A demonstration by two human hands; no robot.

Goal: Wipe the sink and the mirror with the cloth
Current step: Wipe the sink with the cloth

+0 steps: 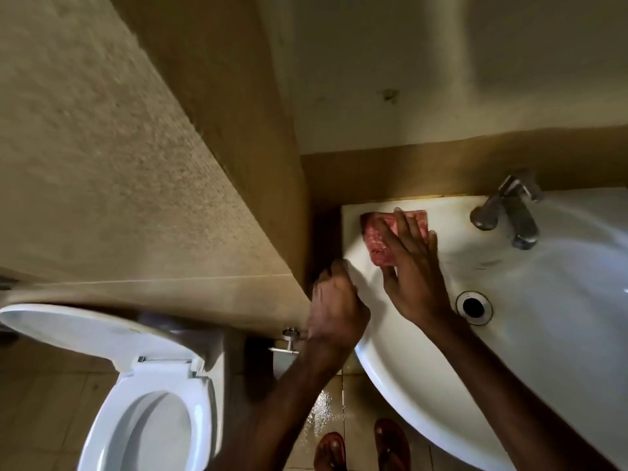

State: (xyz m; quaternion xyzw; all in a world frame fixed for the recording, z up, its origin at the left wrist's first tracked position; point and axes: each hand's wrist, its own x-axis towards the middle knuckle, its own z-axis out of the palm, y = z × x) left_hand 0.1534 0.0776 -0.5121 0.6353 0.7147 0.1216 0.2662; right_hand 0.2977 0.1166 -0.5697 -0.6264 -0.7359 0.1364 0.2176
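A white sink (543,300) fills the right side, with a metal tap (509,209) at its back and a round drain (474,306) in the bowl. A folded pink cloth (375,236) lies on the sink's back left corner. My right hand (413,266) presses flat on the cloth with fingers spread. My left hand (334,305) curls over the sink's left rim and grips it. No mirror is in view.
A white toilet (146,396) with its lid up stands at the lower left. A speckled tiled wall (119,164) runs along the left. A metal valve (289,341) sticks out below the sink. My sandalled feet (360,447) stand on a wet floor.
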